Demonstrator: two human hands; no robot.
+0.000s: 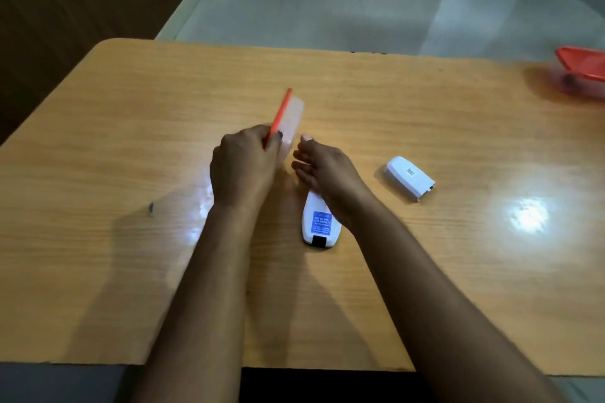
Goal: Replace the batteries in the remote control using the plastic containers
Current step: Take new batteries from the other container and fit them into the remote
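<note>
From the head view, the left hand (244, 167) grips a tilted plastic container (289, 121) by its orange lid edge, above the table (131, 108). The right hand (322, 167) hovers open beside it, over the remote control (319, 222), which lies face down near centre. Its battery cover (409, 180) rests to the right; a second container (581, 75) sits far right. Likely step: tipping batteries out; next, catch them in the open palm.

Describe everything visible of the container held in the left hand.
The container is a small clear plastic box with an orange lid, lid still on. It is tipped up on its side, so the lid shows edge-on as a thin orange line facing left. The left hand grips its near end, fingers curled round the lid edge. The right hand is cupped open just beside it; contact cannot be told. It sits above the wooden table, beyond the remote control. Its contents are not discernible.
</note>
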